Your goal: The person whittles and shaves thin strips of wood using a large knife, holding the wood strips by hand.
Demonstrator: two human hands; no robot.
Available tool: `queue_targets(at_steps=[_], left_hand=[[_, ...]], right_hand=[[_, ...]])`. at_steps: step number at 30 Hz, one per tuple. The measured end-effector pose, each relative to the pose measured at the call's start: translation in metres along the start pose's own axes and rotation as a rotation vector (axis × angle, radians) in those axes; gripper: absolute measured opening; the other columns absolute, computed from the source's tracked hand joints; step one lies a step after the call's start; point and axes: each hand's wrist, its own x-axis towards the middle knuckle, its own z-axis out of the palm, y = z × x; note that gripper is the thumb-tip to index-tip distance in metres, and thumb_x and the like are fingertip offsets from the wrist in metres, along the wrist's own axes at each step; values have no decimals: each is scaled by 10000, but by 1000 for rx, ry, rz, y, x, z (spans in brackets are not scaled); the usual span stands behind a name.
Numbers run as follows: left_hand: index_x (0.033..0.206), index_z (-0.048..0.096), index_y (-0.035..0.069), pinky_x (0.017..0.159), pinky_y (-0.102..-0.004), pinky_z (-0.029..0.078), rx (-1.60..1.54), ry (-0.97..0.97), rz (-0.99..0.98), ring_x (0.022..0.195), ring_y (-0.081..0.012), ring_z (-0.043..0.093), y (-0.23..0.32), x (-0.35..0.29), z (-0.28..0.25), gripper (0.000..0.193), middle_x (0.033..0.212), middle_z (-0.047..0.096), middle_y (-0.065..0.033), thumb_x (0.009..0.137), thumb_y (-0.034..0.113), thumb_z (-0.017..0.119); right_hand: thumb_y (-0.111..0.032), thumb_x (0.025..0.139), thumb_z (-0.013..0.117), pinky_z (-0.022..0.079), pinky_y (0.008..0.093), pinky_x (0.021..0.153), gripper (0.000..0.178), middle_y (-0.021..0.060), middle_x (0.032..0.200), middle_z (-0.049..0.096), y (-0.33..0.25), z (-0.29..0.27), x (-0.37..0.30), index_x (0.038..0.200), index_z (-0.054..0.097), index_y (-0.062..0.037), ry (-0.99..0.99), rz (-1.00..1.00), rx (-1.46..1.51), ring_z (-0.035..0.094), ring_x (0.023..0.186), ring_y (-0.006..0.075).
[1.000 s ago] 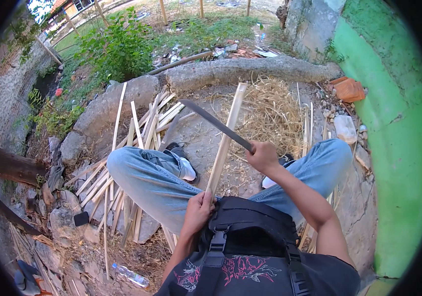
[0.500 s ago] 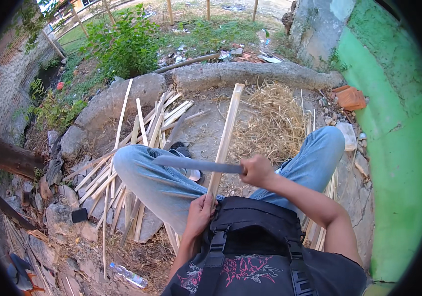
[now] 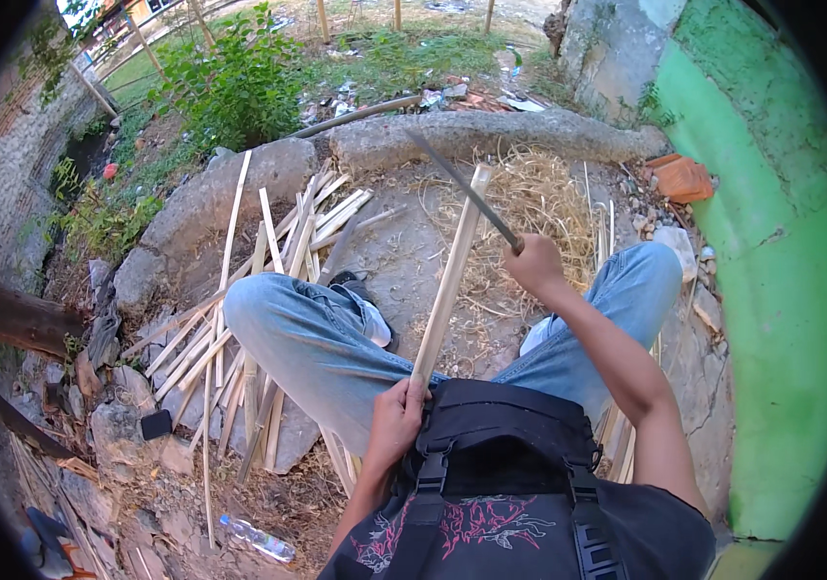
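A long pale split-bamboo strip (image 3: 449, 275) slants upward, its lower end against the black bag (image 3: 501, 416) on my front. My left hand (image 3: 402, 416) is closed round that lower end. In my right hand (image 3: 534, 263) is the handle of a long machete (image 3: 462, 186), most of the handle hidden by my fist. The blade points up and to the left, crossing the strip near its top end; whether it touches the wood I cannot tell. Both hands are between my bent knees, in blue jeans.
Several split strips (image 3: 210, 338) lie heaped beyond and beside my left knee. Curly shavings (image 3: 534, 208) pile up ahead. A low concrete kerb (image 3: 491, 135) curves across the front; a green wall (image 3: 752, 290) stands at right. A plastic bottle (image 3: 257, 537) and a black phone-like object (image 3: 155, 423) lie at left.
My right hand has moved up and away with the machete, from the strip's lower part to near its top. The blade has swung from level to slanting. My left hand keeps its hold.
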Motion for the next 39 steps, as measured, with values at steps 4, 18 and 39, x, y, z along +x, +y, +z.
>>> queue_targets(at_steps=[4, 18, 39], left_hand=[[772, 584, 3, 470, -232, 295, -17, 1, -4, 531, -39, 384, 11, 4, 5, 394, 569, 435, 45, 1006, 293, 457], [809, 609, -33, 484, -265, 329, 113, -96, -62, 535, -72, 419, 14, 17, 25, 395, 593, 499, 2, 999, 278, 457], [970, 630, -17, 479, -316, 343, 415, 62, -17, 499, -127, 400, 68, 8, 25, 242, 546, 473, -95, 958, 206, 536]], right_hand=[[-234, 786, 603, 531, 423, 600, 204, 162, 604, 627, -10, 17, -40, 754, 675, -46, 38, -161, 32, 638, 573, 332], [-282, 754, 642, 510, 425, 603, 288, 184, 646, 635, 96, -20, 11, 670, 657, -7, 185, 289, 189, 640, 633, 354], [-213, 873, 580, 366, 282, 441, 253, -75, 477, 306, 181, -30, 30, 720, 380, -187, 259, 911, 1577, 345, 392, 65]])
